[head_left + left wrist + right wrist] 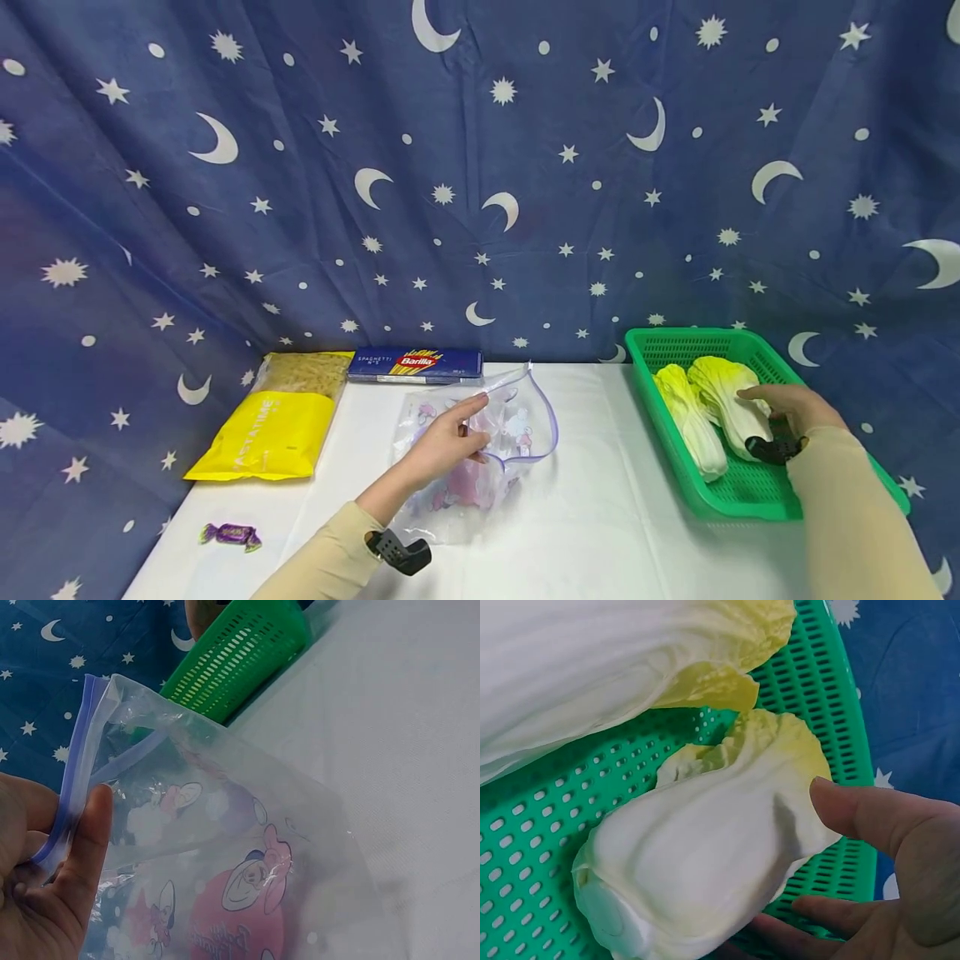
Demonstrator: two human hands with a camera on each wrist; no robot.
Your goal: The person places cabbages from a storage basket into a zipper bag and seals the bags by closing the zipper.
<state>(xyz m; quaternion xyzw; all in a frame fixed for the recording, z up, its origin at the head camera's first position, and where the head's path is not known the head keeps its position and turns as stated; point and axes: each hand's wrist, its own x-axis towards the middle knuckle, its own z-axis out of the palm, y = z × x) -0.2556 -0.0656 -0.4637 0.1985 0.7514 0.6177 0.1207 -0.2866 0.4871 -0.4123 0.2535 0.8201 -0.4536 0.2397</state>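
Wht tbl [600,533] holds bag [465,500], bskt [750,510], pasta [277,425], spag. [420,364], candy [231,534].

Beige sleeves [322,552], black wrist straps [401,553]

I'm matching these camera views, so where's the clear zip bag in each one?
Head: the clear zip bag is at lower centre.
Left wrist: it fills much of the left and centre.
Right wrist: not in it.
Shared landmark: the green basket, seen in all three.

On the table [600,533] here — left: pasta packet [277,425], wrapped sweet [231,535] before it. Centre: spaghetti box [416,364], zip bag [461,496] in front. Right: basket [750,509] — in it, left cabbage [692,421], right cabbage [724,398]. Behind all: curtain [480,167].
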